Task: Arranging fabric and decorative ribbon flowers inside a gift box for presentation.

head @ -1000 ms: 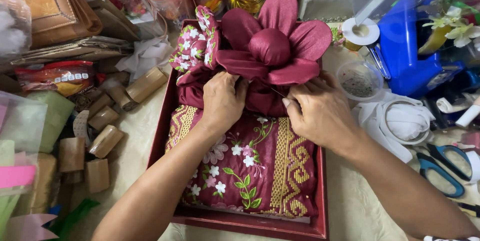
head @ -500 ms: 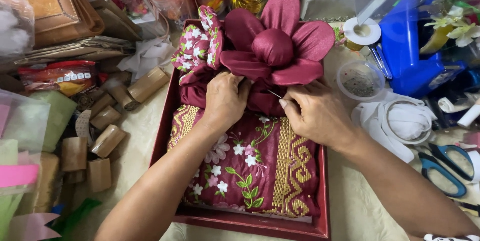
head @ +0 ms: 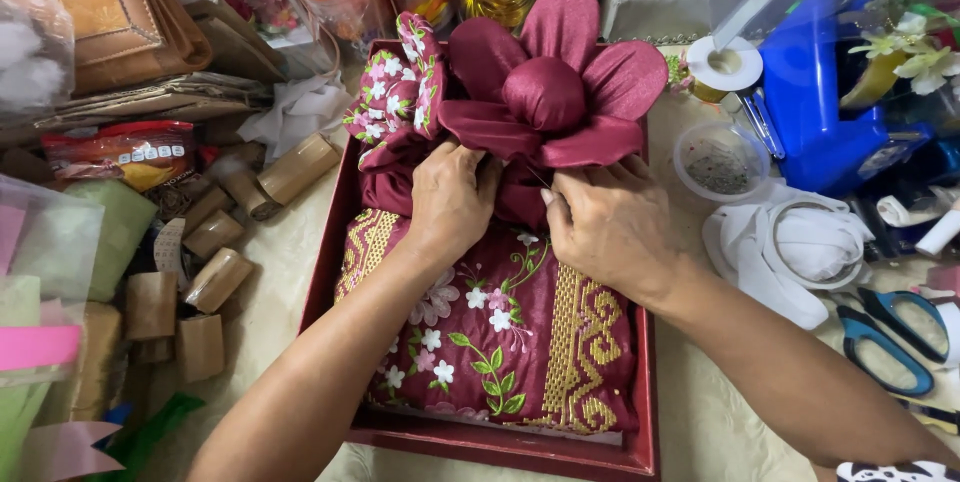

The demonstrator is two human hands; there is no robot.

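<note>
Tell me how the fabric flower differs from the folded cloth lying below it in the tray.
The fabric flower is plain maroon, while the folded cloth carries embroidered white and pink blossoms and gold bands. The flower is shaped into rounded petals around a ball centre; the cloth lies flat. Both hands, left hand and right hand, press at the flower's base, above the flat cloth. Both are maroon and sit in the red tray.

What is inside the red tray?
The red tray holds folded maroon embroidered cloth with a fabric flower above it. Both hands, left and right, cover the flower's base; the tray floor is hidden.
</note>
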